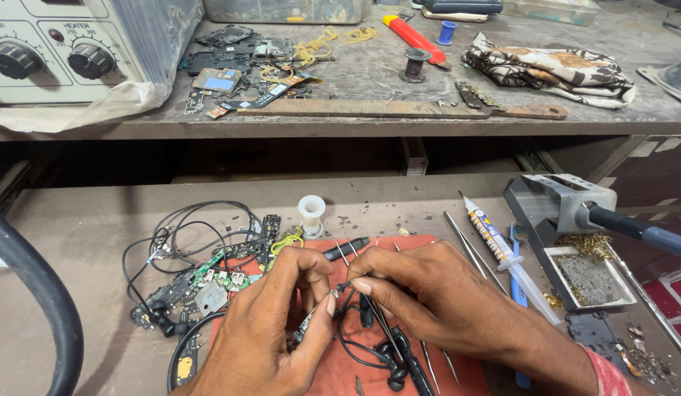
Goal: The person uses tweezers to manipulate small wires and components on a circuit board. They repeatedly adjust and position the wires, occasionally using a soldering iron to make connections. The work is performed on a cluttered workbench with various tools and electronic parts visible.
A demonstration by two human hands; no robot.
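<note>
Over the red mat (421, 246), the left hand (271, 330) pinches a small part (336, 291); its long axis is unclear. The right hand (428, 293) grips slanting tweezers (377, 312).

Tiny part (339, 290) between hands, indistinct

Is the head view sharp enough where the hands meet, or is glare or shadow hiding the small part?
Head view: even daylight, no glare on the red mat. Left hand and right hand are sharp; the tiny part pinched between them is too small to make out. Deep shadow under the upper shelf; edges bend slightly from the wide lens.
</note>
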